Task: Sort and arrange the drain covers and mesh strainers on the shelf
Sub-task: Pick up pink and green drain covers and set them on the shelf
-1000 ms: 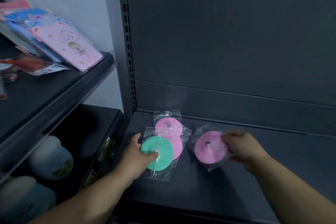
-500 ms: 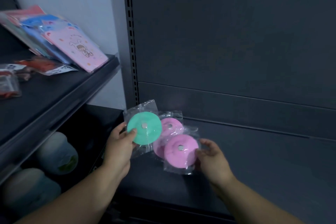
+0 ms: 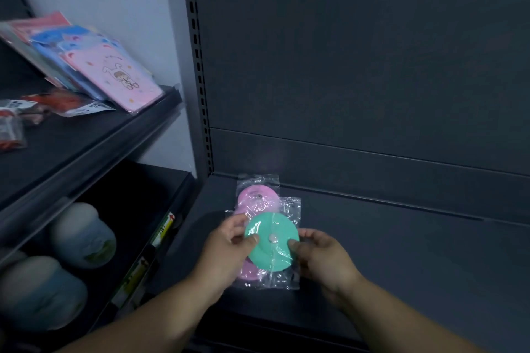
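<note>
A green round drain cover (image 3: 272, 241) in a clear plastic bag is held above the dark shelf (image 3: 401, 252). My left hand (image 3: 226, 249) pinches its left edge with the thumb on top, and my right hand (image 3: 324, 258) grips its right edge. Under the green one a pink bagged drain cover (image 3: 249, 272) shows at the lower left, pressed into the same stack. Another pink bagged cover (image 3: 258, 196) lies on the shelf just behind, near the back panel, with part of one more pink cover showing at its lower left.
The shelf's upright post (image 3: 198, 66) stands to the left of the covers. The left-hand unit holds pink and blue packaged items (image 3: 114, 77) on its upper shelf and pale rounded containers (image 3: 83, 235) below. The shelf stretches on to the right.
My left hand brought the green cover down and right onto the pink cover in my right hand. Both hands now hold the stack together.
</note>
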`<move>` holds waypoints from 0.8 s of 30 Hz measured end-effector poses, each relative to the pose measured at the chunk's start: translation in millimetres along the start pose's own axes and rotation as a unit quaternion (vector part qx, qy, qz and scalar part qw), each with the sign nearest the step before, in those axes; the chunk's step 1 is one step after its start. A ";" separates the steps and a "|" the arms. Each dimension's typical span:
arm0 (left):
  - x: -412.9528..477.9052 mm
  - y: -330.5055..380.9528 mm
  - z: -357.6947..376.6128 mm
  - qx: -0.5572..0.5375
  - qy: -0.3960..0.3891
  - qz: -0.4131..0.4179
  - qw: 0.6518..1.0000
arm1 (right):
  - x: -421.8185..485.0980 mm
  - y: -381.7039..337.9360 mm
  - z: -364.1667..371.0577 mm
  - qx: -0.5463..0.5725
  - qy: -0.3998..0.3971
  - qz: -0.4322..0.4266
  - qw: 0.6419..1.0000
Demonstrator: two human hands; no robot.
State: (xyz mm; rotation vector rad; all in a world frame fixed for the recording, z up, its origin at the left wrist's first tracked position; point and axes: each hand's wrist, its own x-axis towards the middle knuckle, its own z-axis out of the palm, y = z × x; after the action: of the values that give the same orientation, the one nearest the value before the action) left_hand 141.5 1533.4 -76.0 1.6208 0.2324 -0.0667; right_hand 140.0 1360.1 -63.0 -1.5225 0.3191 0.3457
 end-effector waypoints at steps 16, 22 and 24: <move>10.0 -20.4 1.7 0.209 0.039 0.008 0.977 | 26.5 0.9 -38.1 0.194 0.013 0.075 0.978; 19.7 -11.2 -11.1 0.216 -0.016 -0.034 0.976 | 40.6 -7.8 -14.7 0.164 -0.013 0.103 0.981; 22.3 -4.3 -11.1 0.200 -0.055 -0.053 0.977 | 46.5 -10.0 -5.5 0.152 -0.026 0.107 0.982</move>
State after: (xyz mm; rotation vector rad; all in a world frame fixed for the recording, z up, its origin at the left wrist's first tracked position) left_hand 161.3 1547.1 -83.5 1.9981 0.2289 -0.2999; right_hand 186.5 1355.4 -73.2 -1.1791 0.4746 0.4831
